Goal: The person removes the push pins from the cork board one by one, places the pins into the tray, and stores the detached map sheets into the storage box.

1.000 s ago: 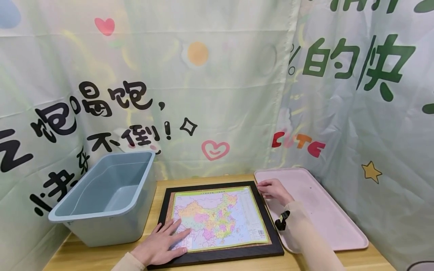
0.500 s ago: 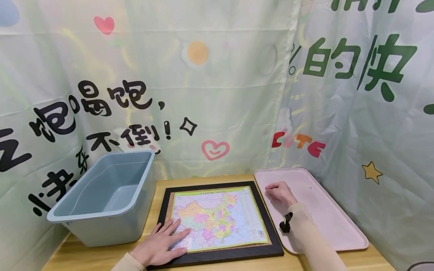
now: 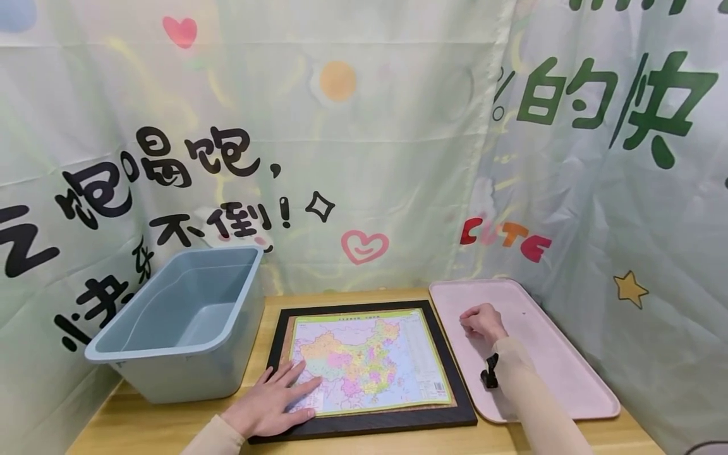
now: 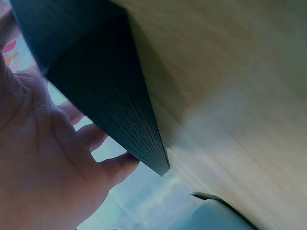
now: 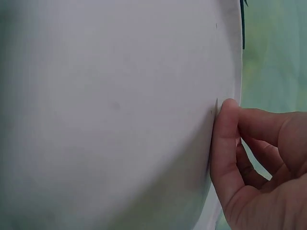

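Note:
A map [image 3: 358,360] with green borders lies on a brown board inside a black frame [image 3: 421,419]. My left hand [image 3: 273,397] spreads over the frame's near left corner, fingers flat on the map; in the left wrist view its palm [image 4: 43,148] is beside the frame's edge [image 4: 110,100]. Over the left part of a pink tray [image 3: 546,354], my right hand [image 3: 483,323] has curled fingers, thumb and forefinger together. In the right wrist view a thin pointed sliver [image 5: 216,103] shows beside that fingertip; whether the fingers hold it is unclear.
A deep blue-grey tub [image 3: 227,373] stands left of the frame on the wooden table [image 3: 170,420]. A small dark speck [image 3: 524,313] lies on the tray. Printed curtains [image 3: 364,158] hang behind and on both sides.
My right hand has moved from beside the frame's upper right edge rightward over the tray. My left hand stays on the frame and map; the head view has shifted slightly.

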Tool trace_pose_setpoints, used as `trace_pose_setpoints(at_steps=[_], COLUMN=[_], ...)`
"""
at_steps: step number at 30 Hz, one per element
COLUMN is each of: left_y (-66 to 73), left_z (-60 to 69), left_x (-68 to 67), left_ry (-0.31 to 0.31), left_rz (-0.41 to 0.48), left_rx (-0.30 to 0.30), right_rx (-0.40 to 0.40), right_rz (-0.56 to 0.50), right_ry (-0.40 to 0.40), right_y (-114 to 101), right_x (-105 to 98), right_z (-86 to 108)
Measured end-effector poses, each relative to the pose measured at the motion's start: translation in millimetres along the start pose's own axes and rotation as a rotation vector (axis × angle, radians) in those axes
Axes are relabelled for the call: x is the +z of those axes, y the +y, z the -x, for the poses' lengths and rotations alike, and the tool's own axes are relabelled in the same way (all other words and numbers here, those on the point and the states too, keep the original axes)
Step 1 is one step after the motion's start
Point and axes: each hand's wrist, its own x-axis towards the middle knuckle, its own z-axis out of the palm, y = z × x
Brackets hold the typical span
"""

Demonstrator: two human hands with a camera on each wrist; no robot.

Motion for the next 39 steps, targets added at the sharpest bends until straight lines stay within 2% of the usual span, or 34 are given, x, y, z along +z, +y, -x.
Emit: trace_pose_setpoints(at_steps=[9,15,22,26,31,39], left_y=[1.7,0.5,0.3,-0.8,-1.0,-0.6], left_z=[-0.1,-0.1,-0.4,-1.6,-3.0,-0.6], left_x=[-2.3,-0.7,0.4,-0.9,-2.5,-1.2], left_ry=[-0.005,-0.002,0.000,0.001,0.002,-0.005], left_rz=[0.002,0.005,0.005,-0.003,-0.007,0.008], left_rx=[0.003,-0.003,0.004,0.008,0.008,0.011], right_rx=[0.045,0.036,0.052,0.048,-0.028,-0.137], right_rz=[-0.018,-0.015,-0.068,-0.075,-0.008,0.113], right_ry=[-0.019,-0.016,0.007,-0.014,-0.045,-0.139], right_y=[-1.5,-0.7,2.1,0.0,-8.2,-20.4], right_x=[-0.4,-1.6,-3.5,-2.9,1.6,18.9], right_z=[-2.2,0.1,2.1,3.5,8.8,18.3])
